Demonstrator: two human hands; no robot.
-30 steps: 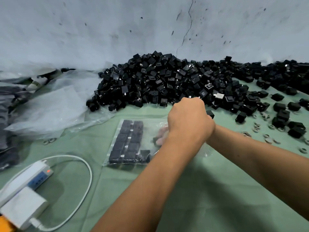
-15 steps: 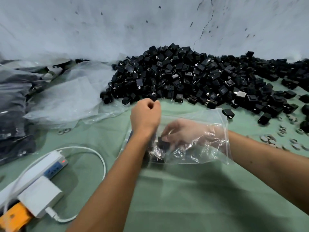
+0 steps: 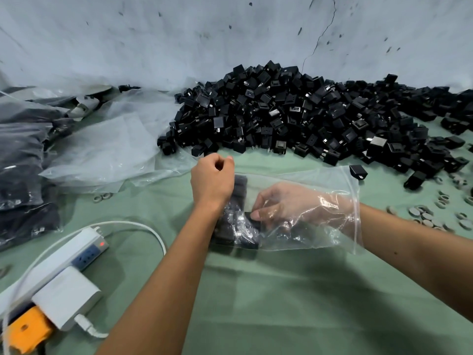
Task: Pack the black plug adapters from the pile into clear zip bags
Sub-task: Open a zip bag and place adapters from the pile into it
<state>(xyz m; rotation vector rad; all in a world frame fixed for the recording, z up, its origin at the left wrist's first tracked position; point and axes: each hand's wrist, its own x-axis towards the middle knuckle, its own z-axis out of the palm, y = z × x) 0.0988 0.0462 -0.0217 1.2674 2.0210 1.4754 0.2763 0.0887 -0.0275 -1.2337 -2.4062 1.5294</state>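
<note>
Reaching deep into a clear zip bag (image 3: 320, 185) on the green cloth (image 3: 256, 303), the right hand (image 3: 289, 206) pinches a black plug adapter (image 3: 252, 221) inside.

Nearest, at the left, a white power strip (image 3: 64, 260) carries a white charger (image 3: 66, 301). Past it the left hand (image 3: 212, 180), fingers curled, grips the bag's far left corner above the adapters already packed (image 3: 233, 226). Beyond, against the wall, lies the pile of adapters (image 3: 294, 114), with loose plastic sheeting (image 3: 110, 147) to its left.

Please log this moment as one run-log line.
stage: filling bag | left hand: pinching zip bag edge | right hand: inside bag, gripping adapter | pile: behind
</note>
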